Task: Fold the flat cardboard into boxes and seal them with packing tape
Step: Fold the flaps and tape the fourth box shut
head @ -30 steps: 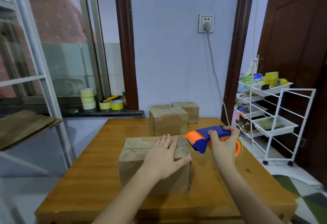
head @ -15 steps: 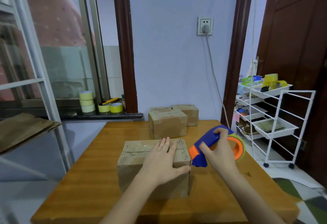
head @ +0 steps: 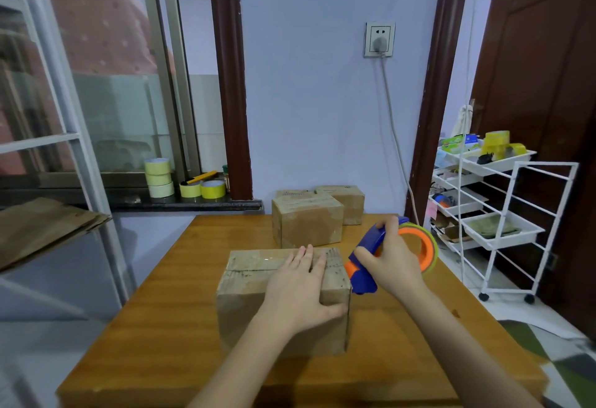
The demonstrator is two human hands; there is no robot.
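- Resting on the wooden table, the box sits near the middle, with clear tape along its top seam.
- The left hand lies flat on the box's right half, fingers straight and close together, thumb along the front right top edge.
- The right hand grips the blue-and-orange dispenser, fingers curled round its handle, its nose touching the box's upper right edge.
- The tape roll on the dispenser sits right of the box, above the table.
- Two sealed boxes stand behind the box, touching each other.
- Yellow rolls lie on the sill, behind and left of the box.
- A white cart stands to the box's right, off the table.
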